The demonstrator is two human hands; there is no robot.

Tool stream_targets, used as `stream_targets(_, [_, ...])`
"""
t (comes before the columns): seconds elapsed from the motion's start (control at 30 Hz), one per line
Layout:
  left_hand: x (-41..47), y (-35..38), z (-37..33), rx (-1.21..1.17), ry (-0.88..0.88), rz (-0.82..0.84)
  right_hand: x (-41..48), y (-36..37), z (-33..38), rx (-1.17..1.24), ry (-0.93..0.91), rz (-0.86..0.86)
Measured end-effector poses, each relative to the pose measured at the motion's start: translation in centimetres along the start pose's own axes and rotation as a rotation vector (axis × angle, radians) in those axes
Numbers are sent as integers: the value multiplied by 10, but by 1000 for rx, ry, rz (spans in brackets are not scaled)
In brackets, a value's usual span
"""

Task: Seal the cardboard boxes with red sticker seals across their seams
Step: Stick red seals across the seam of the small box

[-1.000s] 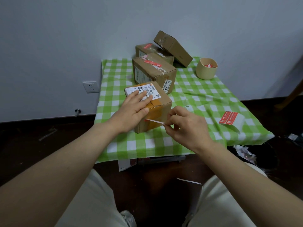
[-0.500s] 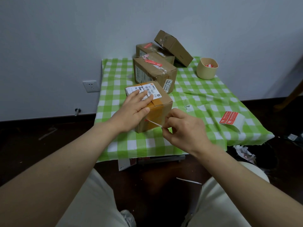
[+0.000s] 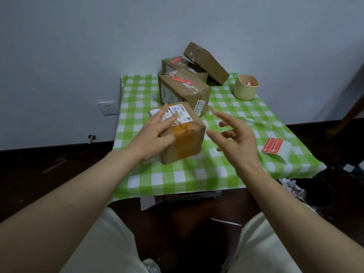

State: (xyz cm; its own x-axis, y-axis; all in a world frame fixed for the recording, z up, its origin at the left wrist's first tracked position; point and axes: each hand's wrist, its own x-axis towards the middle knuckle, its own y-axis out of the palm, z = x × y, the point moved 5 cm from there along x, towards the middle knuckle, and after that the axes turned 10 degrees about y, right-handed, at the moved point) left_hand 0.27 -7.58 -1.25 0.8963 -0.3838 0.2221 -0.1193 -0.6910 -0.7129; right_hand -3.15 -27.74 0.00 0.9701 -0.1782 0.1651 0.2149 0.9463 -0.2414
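Note:
A small cardboard box (image 3: 186, 143) with orange tape and a white shipping label stands near the table's front. My left hand (image 3: 151, 138) holds its left corner, fingers spread over the label and thumb on the front face. My right hand (image 3: 236, 140) hovers just right of the box, blurred, fingers apart and nothing in it. A sheet of red sticker seals (image 3: 272, 145) lies at the right edge of the table. Behind, a larger box (image 3: 183, 91) carries a red seal on top, and a back box (image 3: 175, 64) also shows one.
A tilted box (image 3: 208, 62) leans on the back boxes. A beige cup (image 3: 245, 91) holding red-and-white scraps stands at the back right. The green checked tablecloth (image 3: 197, 174) covers the table. Paper scraps (image 3: 291, 186) lie on the floor at right, and a wall socket (image 3: 108, 108) sits at left.
My right hand was pinching a thin white strip at the box's front face; it has now lifted away to the right and opened. My left hand stays on the box.

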Motion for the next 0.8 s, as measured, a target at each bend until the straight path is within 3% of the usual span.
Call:
stream_targets(0.1, [1, -14, 1, -38, -98, -90, 6, 0, -8, 132, 200, 67])
stream_targets(0.2, [5, -15, 8, -8, -194, 7, 9, 12, -18, 96, 277, 135])
stream_targets(0.3, [9, -8, 14, -30, -243, 107, 13, 23, -27, 93, 307, 188])
stream_targets(0.43, [13, -10, 11, -84, -233, 20, 14, 26, -26, 95, 281, 204])
stream_targets(0.57, [4, -16, 16, -283, -263, -76, 19, 17, -11, 235, 231, 158])
stream_targets(0.7, [-15, -6, 19, -699, -314, -98, 18, 10, -8, 316, 309, 149])
stream_targets(0.8, [-27, -2, 20, -654, -337, -112, 15, 14, -12, 344, 383, 171])
